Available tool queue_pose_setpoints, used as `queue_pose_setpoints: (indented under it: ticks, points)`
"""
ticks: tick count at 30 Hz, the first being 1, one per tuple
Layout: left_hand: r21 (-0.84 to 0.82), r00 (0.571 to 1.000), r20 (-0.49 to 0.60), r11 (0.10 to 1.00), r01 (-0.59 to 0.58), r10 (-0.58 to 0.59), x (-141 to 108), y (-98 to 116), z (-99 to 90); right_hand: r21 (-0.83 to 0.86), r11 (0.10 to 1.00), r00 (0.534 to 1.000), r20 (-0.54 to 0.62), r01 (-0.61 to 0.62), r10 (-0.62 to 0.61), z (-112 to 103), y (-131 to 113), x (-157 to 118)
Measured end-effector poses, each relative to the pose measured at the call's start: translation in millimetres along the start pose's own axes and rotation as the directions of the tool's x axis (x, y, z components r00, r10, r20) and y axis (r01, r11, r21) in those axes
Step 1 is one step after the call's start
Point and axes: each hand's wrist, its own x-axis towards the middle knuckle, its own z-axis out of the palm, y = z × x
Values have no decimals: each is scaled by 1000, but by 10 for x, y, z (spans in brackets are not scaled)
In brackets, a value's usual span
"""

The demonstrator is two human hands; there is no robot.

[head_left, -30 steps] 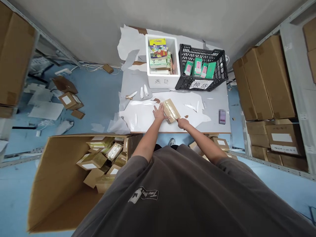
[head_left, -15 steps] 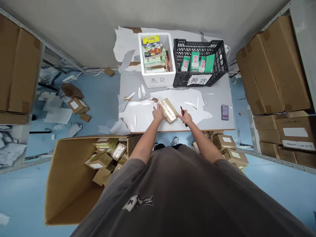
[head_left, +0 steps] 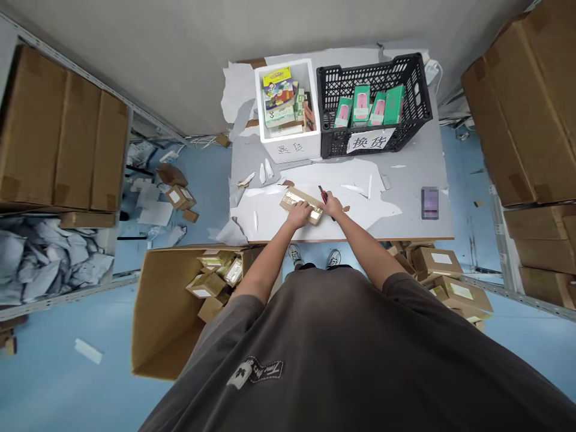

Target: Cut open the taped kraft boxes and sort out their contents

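Note:
A small brown cardboard box (head_left: 290, 197) with shiny tape along its top lies at a slant near the table's front edge. My left hand (head_left: 299, 214) grips it from above, fingers across the taped face. My right hand (head_left: 333, 206) is closed around a red and black box cutter (head_left: 323, 193) at the right end of the box. The cutter's blade is too small to make out, and my right hand covers part of the handle.
Behind stand a white foam box (head_left: 291, 147) of small packages and a black crate (head_left: 333, 147) with green boxes. Paper scraps (head_left: 269, 168) and a phone (head_left: 429, 203) lie on the table (head_left: 407, 210). A large open carton (head_left: 166, 306) holds parcels at left; shelves flank both sides.
The small box has turned to lie more sideways. My left hand has moved from its left edge onto its top, and my right hand has brought the cutter closer. The view has shifted.

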Motion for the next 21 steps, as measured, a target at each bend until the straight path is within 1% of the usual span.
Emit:
queue_pose_setpoints:
  ticks: [3,6,8,10,11,13,15,16,18,21]
  points:
    - [5,999,-6,999,33,-33,31,5,-7,15,1000,1000,8,-6,6,17,-24,3]
    - [-7,999,-11,999,49,-49,-3,38,34,40,999,1000,10,9,-9,39,-10,-26]
    - [-20,996,-4,995,94,-95,-32,75,76,79,996,999,-15,47,-46,53,50,-102]
    - [-35,988,-8,988,153,-153,-50,118,123,148,984,995,-18,98,-96,69,164,-228]
    - [-43,984,-16,983,178,-179,-55,138,147,187,974,991,8,128,-132,77,236,-301]
    - [-60,976,-28,975,212,-214,-57,171,193,241,954,971,113,181,-212,92,385,-442]
    - [-79,972,-33,970,229,-232,-52,190,228,231,948,935,228,220,-273,100,501,-538]
    - [-87,971,-32,968,234,-238,-48,195,240,204,951,922,266,232,-282,100,537,-561]
    - [-99,968,-23,964,248,-251,-36,199,252,139,961,916,294,241,-272,88,568,-557]
    - [-100,955,5,950,297,-298,-11,207,243,67,964,912,312,258,-266,32,569,-468]
